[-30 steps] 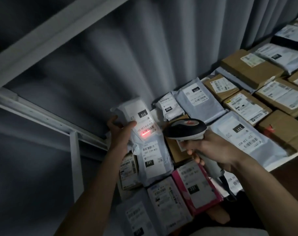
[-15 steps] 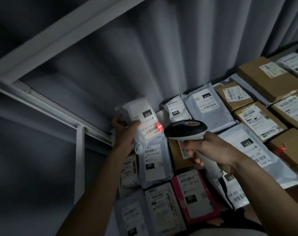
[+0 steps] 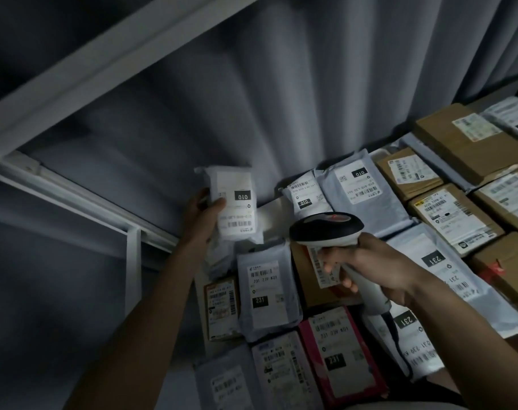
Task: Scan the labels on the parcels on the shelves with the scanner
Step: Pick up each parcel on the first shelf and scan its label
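Observation:
My left hand (image 3: 203, 214) grips a small white parcel (image 3: 235, 202) with a "010" label, holding it tilted up at the shelf's left end. In my right hand (image 3: 370, 266) is a black and white scanner (image 3: 325, 230), gripped by its handle, its head pointing left toward that parcel and a short way to its right. No red light shows on the label. Many more labelled parcels lie flat on the shelf, among them a white "231" bag (image 3: 265, 291) below the held one and a pink parcel (image 3: 339, 355).
Brown cardboard boxes (image 3: 453, 220) and grey mailers (image 3: 367, 193) fill the shelf to the right. A white metal shelf frame (image 3: 83, 199) runs along the left, with a post (image 3: 132, 267). A grey curtain (image 3: 281, 99) hangs behind. The scanner's cable (image 3: 392, 327) trails down.
The red scan light on the held parcel's label has gone out. My left hand has lifted the parcel a little higher; the scanner stays aimed at it.

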